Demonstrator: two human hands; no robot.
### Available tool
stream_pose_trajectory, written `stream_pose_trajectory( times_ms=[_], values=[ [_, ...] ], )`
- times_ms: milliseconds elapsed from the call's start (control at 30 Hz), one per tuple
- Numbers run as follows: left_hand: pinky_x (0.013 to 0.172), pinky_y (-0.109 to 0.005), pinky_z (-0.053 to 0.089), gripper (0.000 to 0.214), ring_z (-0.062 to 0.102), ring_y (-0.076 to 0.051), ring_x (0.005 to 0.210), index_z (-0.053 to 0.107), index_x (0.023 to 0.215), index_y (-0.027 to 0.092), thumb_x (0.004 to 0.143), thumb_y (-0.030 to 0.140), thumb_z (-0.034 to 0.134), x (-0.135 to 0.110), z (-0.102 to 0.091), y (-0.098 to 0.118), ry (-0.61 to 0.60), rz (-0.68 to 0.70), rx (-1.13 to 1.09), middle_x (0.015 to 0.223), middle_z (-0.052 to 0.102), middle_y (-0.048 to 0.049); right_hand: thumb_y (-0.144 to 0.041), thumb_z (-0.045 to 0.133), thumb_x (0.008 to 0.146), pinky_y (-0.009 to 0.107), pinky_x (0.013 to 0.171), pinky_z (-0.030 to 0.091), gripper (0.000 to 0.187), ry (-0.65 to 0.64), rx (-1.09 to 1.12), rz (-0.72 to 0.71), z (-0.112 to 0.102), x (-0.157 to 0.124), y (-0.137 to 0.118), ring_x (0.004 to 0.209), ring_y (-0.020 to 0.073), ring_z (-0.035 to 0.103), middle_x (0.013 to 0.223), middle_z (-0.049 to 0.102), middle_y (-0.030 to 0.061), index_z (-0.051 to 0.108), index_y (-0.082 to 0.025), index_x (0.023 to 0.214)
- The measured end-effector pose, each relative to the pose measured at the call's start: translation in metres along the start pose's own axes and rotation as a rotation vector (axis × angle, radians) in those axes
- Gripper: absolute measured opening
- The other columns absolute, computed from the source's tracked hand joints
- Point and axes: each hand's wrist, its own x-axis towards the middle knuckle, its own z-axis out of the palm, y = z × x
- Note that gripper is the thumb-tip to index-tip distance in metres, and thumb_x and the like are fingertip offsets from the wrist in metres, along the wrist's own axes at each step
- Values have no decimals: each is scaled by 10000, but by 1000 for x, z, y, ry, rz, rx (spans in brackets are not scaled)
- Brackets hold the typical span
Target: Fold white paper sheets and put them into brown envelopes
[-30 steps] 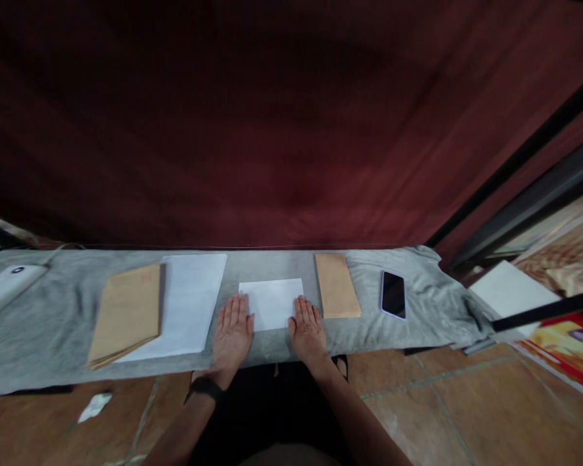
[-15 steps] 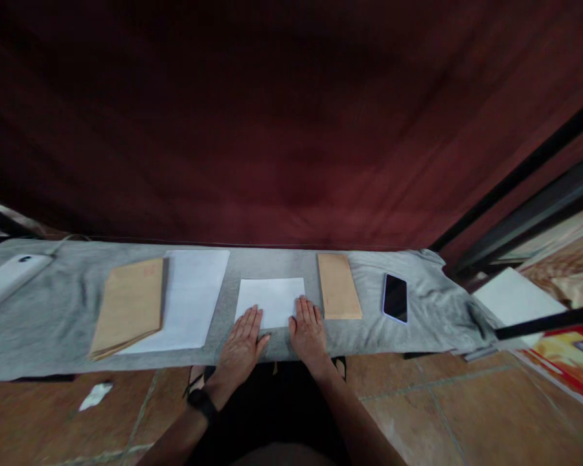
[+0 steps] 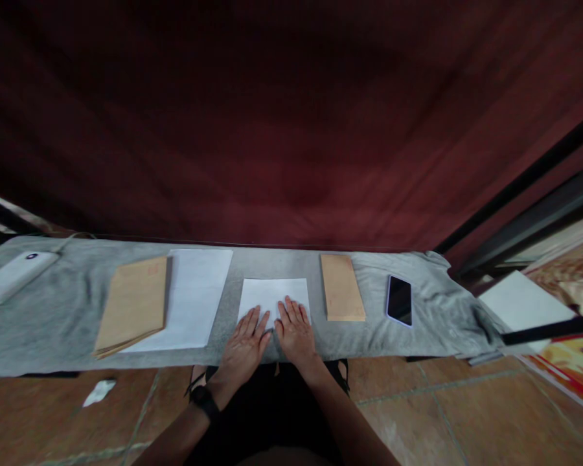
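A white sheet of paper, probably folded, lies in front of me on the grey cloth. My left hand rests flat on its near left part, fingers stretched out. On the near right part lies my right hand, also flat with fingers extended. Both hands cover the sheet's near edge. To the right is a single brown envelope. On the left, a stack of brown envelopes partly overlaps larger white paper.
A phone lies right of the single envelope. At the far left is a white device with a cable. The grey cloth covers a narrow bench against a dark red curtain. Black metal bars stand at the right.
My right hand has moved left across the sheet, closer to my left hand. The left hand stays on the paper's near left part. The view has shifted slightly.
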Motion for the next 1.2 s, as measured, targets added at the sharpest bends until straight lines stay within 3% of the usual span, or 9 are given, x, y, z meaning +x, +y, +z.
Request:
stream_pose_trajectory(
  times_ms=[133,300,433,667,833,1000,1200],
  values=[
    [1179,-450,382,573,388,-254,1464,437,1500,120,1027,392,261,19,5,5,-13,-22,-49,1557,450,-144,-309,451,1028,459,1199,311,480,-6,-6,-8,-1,-1,1,1453,246,391,1566,432,99,471,-186,1491],
    [1217,-435,321,582,324,-240,1496,424,1500,81,1029,359,226,63,18,13,-63,-23,-99,1588,400,-138,-283,445,1028,468,1199,308,466,-10,-13,-14,-2,1,0,1442,254,410,1540,463,124,495,-148,1471],
    [1231,-451,281,598,302,-257,1504,427,1493,52,1027,375,235,85,24,6,-64,-52,-75,1589,387,-158,-302,472,1021,469,1187,326,491,-17,-16,-25,-2,1,0,1430,264,427,1535,468,130,472,-142,1486],
    [1233,-475,262,591,296,-255,1508,405,1513,72,1016,347,242,81,24,-10,-10,-108,-7,1587,390,-147,-294,423,1042,434,1205,301,455,-17,3,39,-1,4,-1,1430,230,428,1541,470,89,490,-190,1480],
    [1240,-462,238,573,281,-250,1514,400,1519,91,1002,304,273,80,22,-10,-22,-113,15,1596,385,-127,-258,364,1051,412,1205,305,454,-48,44,83,5,36,-1,1433,218,421,1521,493,104,508,-138,1464],
    [1237,-453,237,559,293,-235,1510,408,1523,146,985,238,284,80,21,-11,-46,-94,43,1599,393,-96,-295,386,1057,441,1218,267,452,-96,40,79,16,62,0,1462,225,372,1548,456,77,487,-177,1481],
    [1235,-481,227,556,277,-250,1516,405,1527,154,995,248,269,80,21,-10,-38,-98,64,1601,384,-99,-310,388,1059,473,1218,229,459,-84,5,90,21,60,6,1475,239,345,1576,414,62,453,-224,1505]
  ],
)
